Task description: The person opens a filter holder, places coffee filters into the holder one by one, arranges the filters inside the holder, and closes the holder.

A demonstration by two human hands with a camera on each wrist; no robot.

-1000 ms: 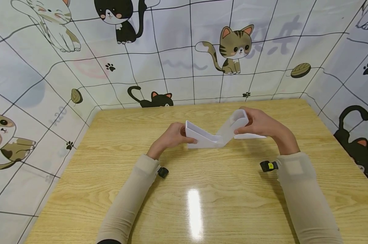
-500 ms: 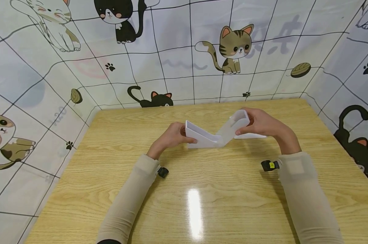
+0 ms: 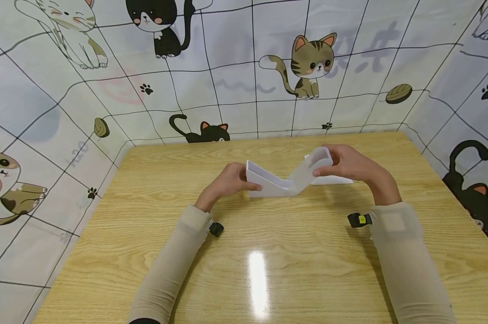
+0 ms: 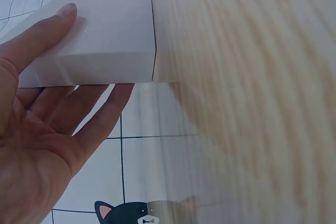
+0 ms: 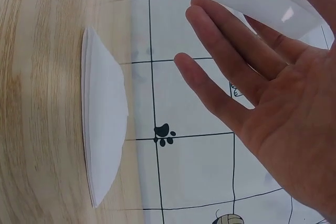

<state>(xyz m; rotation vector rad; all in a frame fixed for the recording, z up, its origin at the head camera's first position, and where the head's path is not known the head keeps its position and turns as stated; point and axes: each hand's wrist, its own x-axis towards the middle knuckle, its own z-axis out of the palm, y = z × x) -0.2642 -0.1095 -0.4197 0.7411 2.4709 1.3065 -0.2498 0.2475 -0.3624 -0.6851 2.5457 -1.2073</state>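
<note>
White holder [image 3: 290, 188]: held between both hands over the far part of the bench [image 3: 292, 238], just right of centre; bent in a shallow V, lowest at the middle. Whether it is one piece or two joined parts cannot be told.
Left half [image 3: 266, 186]: opaque white, channel seen open along the top; contact with the wood cannot be confirmed.
Right half [image 3: 302, 176]: translucent, tilted up to the right, rounded open end at the top.
Left grip [image 3: 231, 178]: left half pinched at its outer end, thumb laid on the near face, fingers behind.
Right grip [image 3: 345, 162]: raised end of the right half pinched between thumb and fingers; lower fingers seen extended in the right wrist view.
Folded white piece [image 3: 333, 181]: laid on the wood behind the right half, partly hidden; thin layers seen at its edge.
Wall covering [image 3: 227, 85]: white, printed with black grid lines, cats and paw prints.
</note>
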